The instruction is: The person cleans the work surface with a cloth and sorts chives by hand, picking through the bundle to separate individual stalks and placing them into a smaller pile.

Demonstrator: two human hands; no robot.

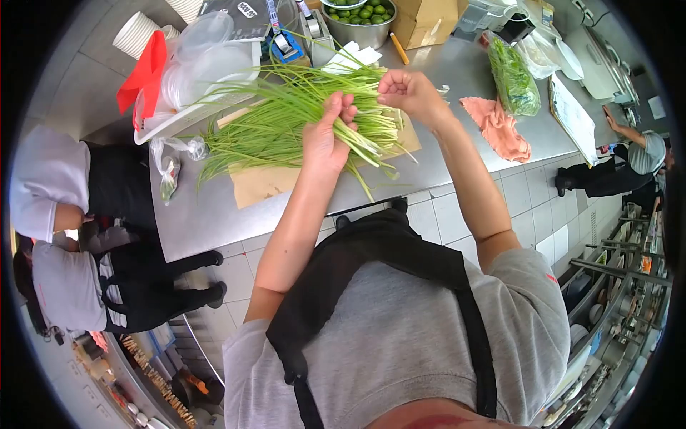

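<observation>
My left hand is closed around a bunch of thin green onions, their pale ends pointing right and down. Just to the right, my right hand is raised with thumb and fingers pinched together. Whatever is between those fingertips is too small to make out. Beneath both hands a large heap of green onions spreads over brown paper, leaves to the left and white ends to the right.
The steel table also bears a white basket of plastic lids, a bowl of limes, a tape dispenser, a pink cloth, bagged greens and a clipboard. Co-workers stand left and far right.
</observation>
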